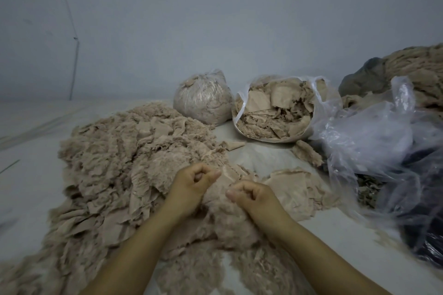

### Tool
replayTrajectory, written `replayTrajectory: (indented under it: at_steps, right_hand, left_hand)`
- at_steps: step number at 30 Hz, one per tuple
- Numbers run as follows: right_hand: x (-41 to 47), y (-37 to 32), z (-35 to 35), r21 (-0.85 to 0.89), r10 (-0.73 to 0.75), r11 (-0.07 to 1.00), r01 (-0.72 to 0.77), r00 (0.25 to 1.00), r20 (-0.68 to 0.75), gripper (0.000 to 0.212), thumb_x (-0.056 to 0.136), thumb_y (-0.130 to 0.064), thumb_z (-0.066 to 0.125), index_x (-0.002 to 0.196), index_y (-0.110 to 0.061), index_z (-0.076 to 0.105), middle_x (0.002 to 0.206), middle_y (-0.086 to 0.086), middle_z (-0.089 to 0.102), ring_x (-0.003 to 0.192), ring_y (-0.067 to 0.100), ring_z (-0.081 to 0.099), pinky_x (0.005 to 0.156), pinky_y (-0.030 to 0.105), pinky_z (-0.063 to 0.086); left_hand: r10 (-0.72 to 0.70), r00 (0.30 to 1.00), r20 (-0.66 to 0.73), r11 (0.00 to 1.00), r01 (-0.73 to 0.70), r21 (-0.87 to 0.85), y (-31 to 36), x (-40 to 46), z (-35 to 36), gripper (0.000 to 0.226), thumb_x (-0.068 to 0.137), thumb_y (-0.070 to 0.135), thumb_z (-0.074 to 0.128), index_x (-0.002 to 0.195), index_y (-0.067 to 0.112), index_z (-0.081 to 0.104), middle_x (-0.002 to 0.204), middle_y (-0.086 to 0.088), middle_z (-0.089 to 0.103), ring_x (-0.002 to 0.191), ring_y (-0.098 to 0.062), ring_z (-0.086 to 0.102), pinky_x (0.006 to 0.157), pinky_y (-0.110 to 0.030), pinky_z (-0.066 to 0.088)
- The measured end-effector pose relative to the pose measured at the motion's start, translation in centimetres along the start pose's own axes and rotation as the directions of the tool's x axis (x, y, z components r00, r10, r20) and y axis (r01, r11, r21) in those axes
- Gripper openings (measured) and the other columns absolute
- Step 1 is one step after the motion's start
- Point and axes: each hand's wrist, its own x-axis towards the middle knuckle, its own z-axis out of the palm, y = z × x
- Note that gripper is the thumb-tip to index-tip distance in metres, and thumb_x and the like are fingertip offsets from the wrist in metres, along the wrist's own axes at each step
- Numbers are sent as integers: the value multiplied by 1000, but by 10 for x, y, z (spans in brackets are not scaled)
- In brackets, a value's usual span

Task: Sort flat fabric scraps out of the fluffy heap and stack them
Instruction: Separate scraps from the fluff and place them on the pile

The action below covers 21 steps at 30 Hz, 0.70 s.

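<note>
Both hands at lower centre of frame, fingers curled. Left hand (194,183) pinches the upper left edge of a flat beige fabric scrap (227,176) between thumb and fingertips; right hand (251,195) pinches the same scrap's lower right edge. Scrap spans the gap between the two hands, just above the fluffy heap (115,163), which fills left and centre of frame. Stack of flat scraps (294,191) lies just right of the right hand. Upper centre: tied clear bag (203,98), and beside it an open bag of scraps (278,110). Crumpled clear plastic sheeting (374,136) at right.
</note>
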Motion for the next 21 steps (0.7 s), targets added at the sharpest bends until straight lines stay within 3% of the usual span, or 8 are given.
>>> replayTrajectory:
  at_steps: [4,8,10,13,15,17,19,21]
  right_hand:
    - [3,-2,-13,125,-34,990,58,982,-185,20,89,-16,64,69,-18,66,62,-8,63,60,3,56,57,16,45]
    - [5,-7,-4,28,-126,991,132,981,-148,18,87,-12,67,75,-24,71,73,-10,70,70,2,62,66,15,47]
    - [5,-12,0,-35,-224,974,222,956,-190,25,84,-8,69,73,-30,72,77,-14,71,75,0,64,70,14,47]
    - [-3,-13,-9,-294,-426,871,393,903,-56,13,85,-25,68,79,-33,75,82,-20,71,78,3,66,73,19,51]
    - [-12,-9,-11,-271,-352,889,369,929,109,26,90,-42,56,83,-27,76,81,-13,73,75,7,68,73,27,54]
    - [-11,-8,-13,-188,-218,958,216,976,10,39,92,-50,51,79,-23,76,78,-5,73,71,12,68,67,29,52]
    - [-6,-5,-15,-113,-88,991,72,986,-140,33,85,-51,55,89,-24,72,85,-4,71,80,11,65,71,25,49]
    - [-1,-3,-15,21,89,996,-88,996,-33,44,74,-55,63,106,-25,66,103,-3,69,95,11,65,79,24,50]
  left_hand:
    - [-33,977,-210,999,37,12,-1,1,-16,24,93,29,54,74,15,58,49,8,49,45,-7,44,43,-16,36]
    - [-178,896,407,977,113,179,-1,-13,-4,44,73,40,77,112,31,58,96,18,67,89,4,62,70,-8,49]
    - [-102,904,416,940,-50,338,-6,-14,6,23,80,20,74,92,33,61,79,25,68,73,12,61,64,-9,45]
    - [-145,972,183,961,94,261,-6,-9,4,28,93,0,48,77,17,64,57,5,62,44,-1,54,47,-21,44]
    - [-223,969,106,974,220,46,-5,-5,0,21,96,8,48,90,9,67,75,-7,69,59,-11,63,54,-23,51]
    - [-256,956,144,958,272,-97,-3,-6,1,19,96,16,50,97,8,68,86,-9,72,73,-17,65,63,-26,52]
    - [-257,944,208,937,296,-185,-1,-8,3,20,96,19,49,98,6,65,75,-6,71,57,-15,57,52,-21,45]
    - [-247,935,254,919,309,-244,1,-10,7,19,96,19,49,96,5,63,66,-4,67,43,-9,46,41,-17,38]
